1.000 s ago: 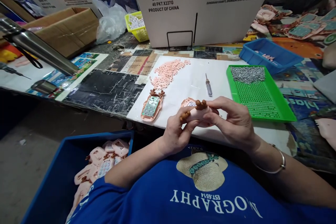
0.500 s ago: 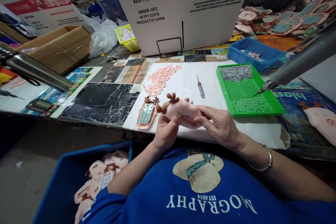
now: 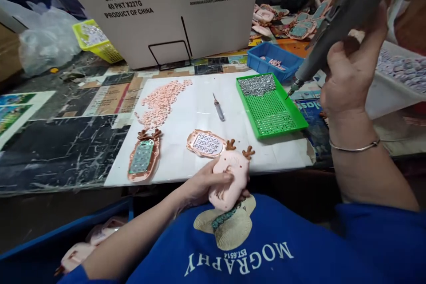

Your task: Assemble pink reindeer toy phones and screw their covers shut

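The left hand (image 3: 203,181) has its grip closed around an antlered pink casing (image 3: 229,186), thumb on the face, above the lap at the desk's (image 3: 83,159) edge. It looks light, stiff and smooth; the body's rims seem safest to hold, the thin antlers (image 3: 248,152) likely fragile. Low on the left, a blue bin (image 3: 66,230) holds similar casings (image 3: 77,255). The right hand (image 3: 349,75) wraps its grip around a grey power screwdriver (image 3: 319,49), near a green perforated tray (image 3: 297,117) of screws (image 3: 257,85). Beyond, a blue basket (image 3: 262,65) contains small pink pieces (image 3: 275,64); a yellow basket (image 3: 111,53), white ones (image 3: 92,34).
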Motion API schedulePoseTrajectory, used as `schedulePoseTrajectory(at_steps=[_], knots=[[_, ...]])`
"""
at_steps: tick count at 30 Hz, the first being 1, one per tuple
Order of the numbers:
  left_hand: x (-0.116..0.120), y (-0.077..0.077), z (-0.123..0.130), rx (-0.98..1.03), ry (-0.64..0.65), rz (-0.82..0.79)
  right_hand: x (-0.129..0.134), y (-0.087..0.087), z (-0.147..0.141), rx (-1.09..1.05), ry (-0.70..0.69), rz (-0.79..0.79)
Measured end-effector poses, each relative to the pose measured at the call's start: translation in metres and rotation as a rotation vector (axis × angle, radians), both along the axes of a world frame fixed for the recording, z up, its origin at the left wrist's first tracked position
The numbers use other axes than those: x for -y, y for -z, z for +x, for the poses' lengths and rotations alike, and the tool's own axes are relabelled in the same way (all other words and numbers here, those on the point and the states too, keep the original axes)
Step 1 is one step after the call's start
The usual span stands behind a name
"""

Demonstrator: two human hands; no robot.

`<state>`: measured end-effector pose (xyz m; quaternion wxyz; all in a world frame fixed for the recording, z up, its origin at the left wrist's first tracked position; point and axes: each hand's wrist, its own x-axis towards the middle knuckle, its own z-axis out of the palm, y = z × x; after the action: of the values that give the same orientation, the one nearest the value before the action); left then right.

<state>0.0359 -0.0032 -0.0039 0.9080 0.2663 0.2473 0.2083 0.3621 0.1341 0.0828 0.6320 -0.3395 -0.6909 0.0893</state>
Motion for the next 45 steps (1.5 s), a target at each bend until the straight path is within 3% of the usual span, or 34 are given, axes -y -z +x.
schedulePoseTrajectory(at_steps=[2,5,8,11,16,21,30,36,40,45], knots=[[-0.008,-0.003,0.006,-0.062,-0.105,0.024,-0.008,0.004,0.008,-0.134,-0.098,0.087],[-0.021,-0.008,0.014,-0.113,-0.227,0.061,-0.004,0.006,0.008,-0.189,-0.230,-0.094],[-0.031,-0.010,0.024,-0.146,-0.326,0.079,0.005,0.005,-0.001,-0.219,-0.274,-0.203],[-0.036,-0.010,0.038,-0.130,-0.365,0.076,0.005,0.008,-0.010,-0.283,-0.206,-0.228],[-0.040,-0.008,0.058,-0.183,-0.393,0.108,-0.009,0.031,-0.018,-0.410,0.026,-0.155],[-0.041,-0.006,0.060,-0.197,-0.418,0.123,-0.017,0.048,-0.018,-0.431,0.059,-0.135],[-0.040,-0.007,0.060,-0.214,-0.424,0.112,-0.007,0.051,-0.019,-0.386,0.129,-0.241],[-0.040,-0.008,0.061,-0.228,-0.452,0.100,-0.010,0.059,-0.015,-0.342,0.143,-0.205],[-0.039,-0.008,0.062,-0.211,-0.469,0.106,-0.007,0.048,-0.018,-0.315,0.131,-0.180],[-0.037,-0.006,0.064,-0.225,-0.505,0.122,0.022,0.012,-0.051,-0.456,-0.027,-0.103]])
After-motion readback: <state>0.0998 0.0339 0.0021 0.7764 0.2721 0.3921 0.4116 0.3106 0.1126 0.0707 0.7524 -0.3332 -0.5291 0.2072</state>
